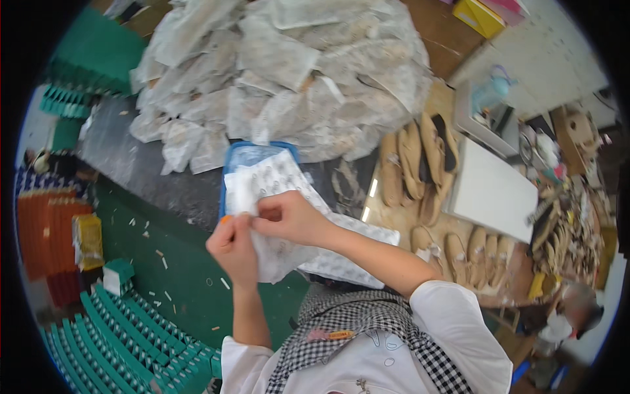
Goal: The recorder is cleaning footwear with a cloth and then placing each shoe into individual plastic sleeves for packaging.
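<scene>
White patterned paper sheet (279, 180) held up at centre, long axis running from near-left up to far-right, over a blue tray (230, 164). Pinched at its left edge by left hand (233, 246) and right hand (289, 217), fingers curled tight on it. Beyond, far side, heaped crumpled wrappers (282, 72); right, tan insoles (420, 157).

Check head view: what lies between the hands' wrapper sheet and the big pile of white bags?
A blue tray lies there, holding pale wrappers; its far rim meets the pile of white bags. The patterned wrapper sheet, held by left hand and right hand, covers its near part.
</scene>
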